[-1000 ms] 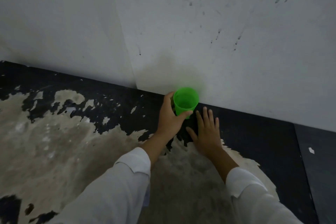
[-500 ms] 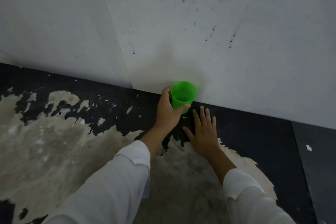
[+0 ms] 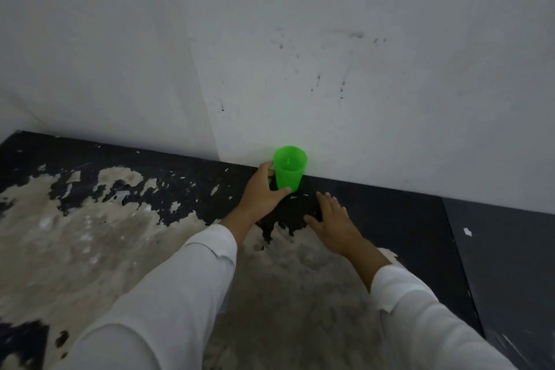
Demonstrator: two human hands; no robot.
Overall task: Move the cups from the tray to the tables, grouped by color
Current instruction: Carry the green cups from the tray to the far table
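One green cup [image 3: 289,167] upright against wall [image 3: 330,39], left hand [image 3: 259,192] curled round it, right hand [image 3: 332,219] flat on table [image 3: 390,219]

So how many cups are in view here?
1. The green cup stands upright on the black table by the wall, gripped by the left hand. Others may be out of frame.

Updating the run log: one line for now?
left hand: holds green cup, upright on table by wall | right hand: flat on table

Single head-worn wide-angle view, forward and down, close over a table [image 3: 90,249] against a wall [image 3: 375,117].
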